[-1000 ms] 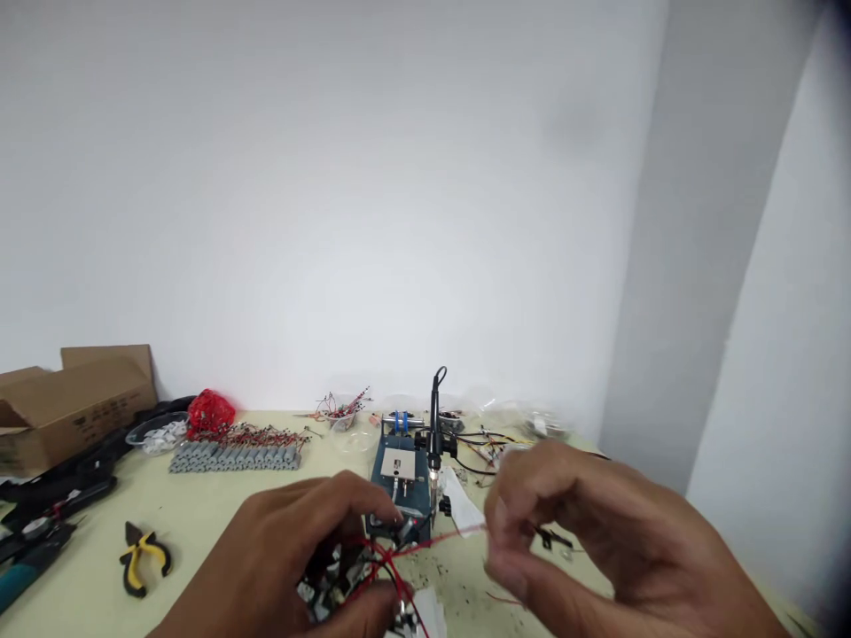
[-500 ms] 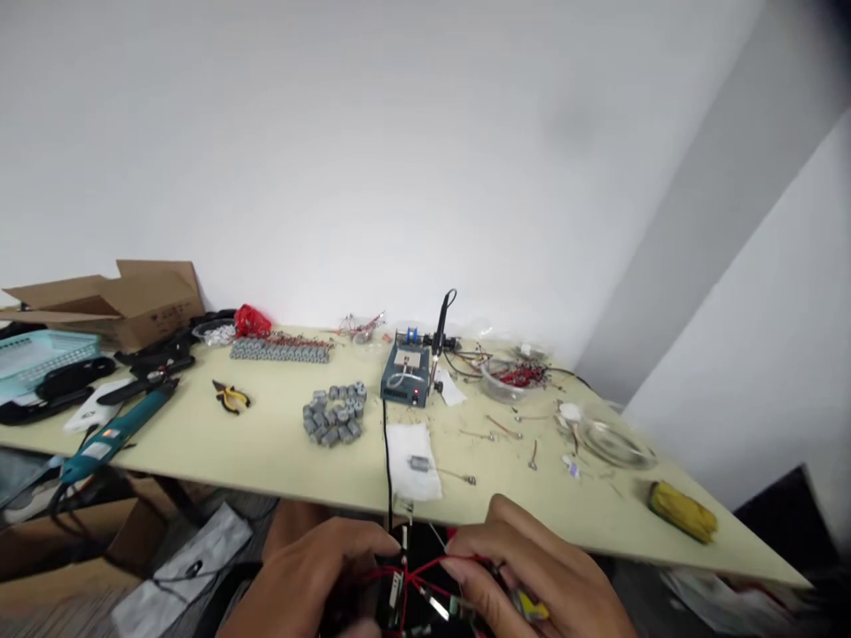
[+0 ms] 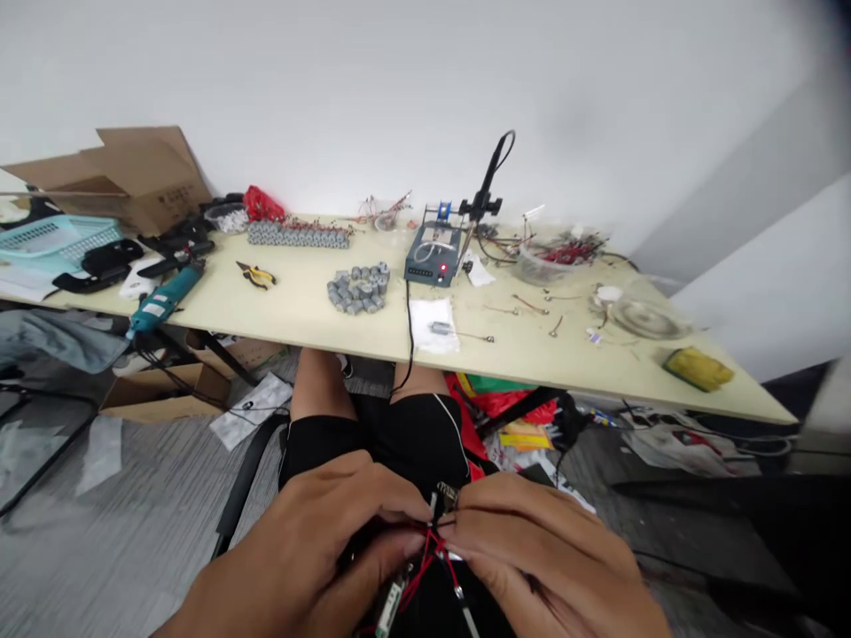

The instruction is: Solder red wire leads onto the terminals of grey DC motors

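Observation:
Over my lap, my left hand (image 3: 332, 549) and my right hand (image 3: 545, 554) come close together, both with fingers pinched on a bundle of thin red wires (image 3: 432, 554). Small connectors and a narrow circuit board (image 3: 391, 607) hang from the bundle below my fingers. The wire ends between the fingertips are too small to make out fully. On the table ahead, a small grey motor (image 3: 440, 329) with a wire lies on a white tissue (image 3: 425, 310).
A soldering station (image 3: 435, 252) with its iron upright stands at the table's back. Grey motors (image 3: 359, 291), yellow-handled pliers (image 3: 256, 275), a teal power tool (image 3: 166, 299), a bowl of red wires (image 3: 545, 266) and a yellow sponge (image 3: 698, 369) lie around it. A cardboard box (image 3: 143, 182) sits far left.
My view has tilted down, so the table sits higher and my lap shows. Both hands have come closer together around the red wires.

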`<state>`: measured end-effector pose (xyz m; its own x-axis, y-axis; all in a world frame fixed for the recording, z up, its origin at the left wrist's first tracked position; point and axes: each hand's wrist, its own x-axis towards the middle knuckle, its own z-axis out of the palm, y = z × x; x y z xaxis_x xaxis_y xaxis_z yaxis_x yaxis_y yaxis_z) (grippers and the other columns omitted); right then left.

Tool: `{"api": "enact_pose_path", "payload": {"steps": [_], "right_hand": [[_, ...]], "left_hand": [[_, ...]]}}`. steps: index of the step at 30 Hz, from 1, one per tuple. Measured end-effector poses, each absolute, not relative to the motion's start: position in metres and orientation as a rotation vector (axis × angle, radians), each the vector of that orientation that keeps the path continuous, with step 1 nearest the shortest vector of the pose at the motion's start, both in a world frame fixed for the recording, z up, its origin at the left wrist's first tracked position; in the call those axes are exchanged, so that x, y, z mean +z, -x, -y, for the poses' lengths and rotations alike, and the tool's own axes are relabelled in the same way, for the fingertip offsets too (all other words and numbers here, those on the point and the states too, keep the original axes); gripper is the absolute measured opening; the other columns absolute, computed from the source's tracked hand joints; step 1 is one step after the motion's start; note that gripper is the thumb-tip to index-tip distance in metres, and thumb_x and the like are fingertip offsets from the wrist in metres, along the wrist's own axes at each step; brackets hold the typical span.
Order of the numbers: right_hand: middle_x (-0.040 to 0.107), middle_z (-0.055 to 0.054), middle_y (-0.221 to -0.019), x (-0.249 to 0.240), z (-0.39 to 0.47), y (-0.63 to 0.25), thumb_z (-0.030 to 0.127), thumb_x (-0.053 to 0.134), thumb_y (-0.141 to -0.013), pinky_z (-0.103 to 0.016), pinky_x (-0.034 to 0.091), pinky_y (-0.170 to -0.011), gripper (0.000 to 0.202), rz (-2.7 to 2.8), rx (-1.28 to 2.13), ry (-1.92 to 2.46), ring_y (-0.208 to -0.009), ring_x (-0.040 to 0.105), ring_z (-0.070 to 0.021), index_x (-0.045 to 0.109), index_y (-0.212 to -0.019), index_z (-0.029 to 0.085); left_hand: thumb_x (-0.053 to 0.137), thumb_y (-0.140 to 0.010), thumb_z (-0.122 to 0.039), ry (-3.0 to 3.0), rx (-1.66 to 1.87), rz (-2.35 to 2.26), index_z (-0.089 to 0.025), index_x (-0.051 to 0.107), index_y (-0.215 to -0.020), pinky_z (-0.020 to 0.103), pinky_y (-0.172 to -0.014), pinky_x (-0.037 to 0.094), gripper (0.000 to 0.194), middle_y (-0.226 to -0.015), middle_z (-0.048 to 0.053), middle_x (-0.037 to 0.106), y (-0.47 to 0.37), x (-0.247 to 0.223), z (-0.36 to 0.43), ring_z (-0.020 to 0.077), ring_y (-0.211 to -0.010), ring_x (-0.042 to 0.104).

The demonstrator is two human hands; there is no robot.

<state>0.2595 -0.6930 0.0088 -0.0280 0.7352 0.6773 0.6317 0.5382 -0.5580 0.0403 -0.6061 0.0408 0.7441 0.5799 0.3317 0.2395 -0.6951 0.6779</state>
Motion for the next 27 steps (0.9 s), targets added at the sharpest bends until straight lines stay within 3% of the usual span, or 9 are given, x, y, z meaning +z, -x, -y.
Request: {"api": "enact_pose_path", "payload": {"steps": [3,7,15,21,27], "right_hand": [[0.079,0.003,-0.084,0.001,0.7,-0.247,0.005,0.069,-0.102,-0.019,0.061,-0.064,0.02,1.611,0.203,1.07,-0.068,0.076,-0.0104,0.075,-0.099,0.024],[0.076,0.004,-0.077,-0.008,0.709,-0.236,0.004,0.074,-0.098,-0.021,0.058,-0.058,0.019,1.525,0.318,1.034,-0.062,0.071,-0.0106,0.076,-0.094,0.023],[0.072,0.002,-0.077,-0.007,0.717,-0.229,-0.005,0.067,-0.082,-0.026,0.053,-0.054,0.03,1.442,0.218,0.927,-0.059,0.063,-0.0112,0.075,-0.096,0.02],[0.073,0.001,-0.08,-0.015,0.72,-0.229,-0.002,0.073,-0.089,-0.032,0.053,-0.061,0.026,1.488,0.287,0.991,-0.066,0.065,-0.0149,0.077,-0.099,0.022],[0.073,0.001,-0.08,-0.015,0.717,-0.228,0.005,0.086,-0.09,-0.032,0.051,-0.058,0.022,1.505,0.159,1.009,-0.065,0.063,-0.0137,0.082,-0.102,0.023]], "left_hand": [[0.074,-0.106,-0.015,-2.282,0.712,-0.63,-0.032,0.074,-0.114,0.011,-0.08,0.057,0.018,-0.096,-0.01,0.083,-0.033,0.042,0.616,0.0081,-0.085,0.079],[0.077,-0.103,-0.011,-2.136,0.709,-0.564,-0.029,0.075,-0.11,0.016,-0.071,0.054,0.019,-0.09,-0.008,0.08,-0.027,0.037,0.628,0.0086,-0.076,0.073],[0.083,-0.102,-0.016,-2.105,0.857,-0.57,-0.029,0.076,-0.115,0.016,-0.079,0.058,0.02,-0.097,-0.006,0.085,-0.03,0.028,0.637,0.0102,-0.083,0.077],[0.081,-0.101,-0.009,-1.89,0.974,-0.495,-0.03,0.082,-0.116,0.022,-0.073,0.062,0.026,-0.1,-0.001,0.088,-0.036,0.02,0.64,0.0147,-0.084,0.08],[0.074,-0.104,-0.007,-1.687,1.053,-0.505,-0.034,0.082,-0.119,0.02,-0.069,0.057,0.032,-0.099,-0.003,0.083,-0.036,0.014,0.644,0.0128,-0.083,0.073]]}}
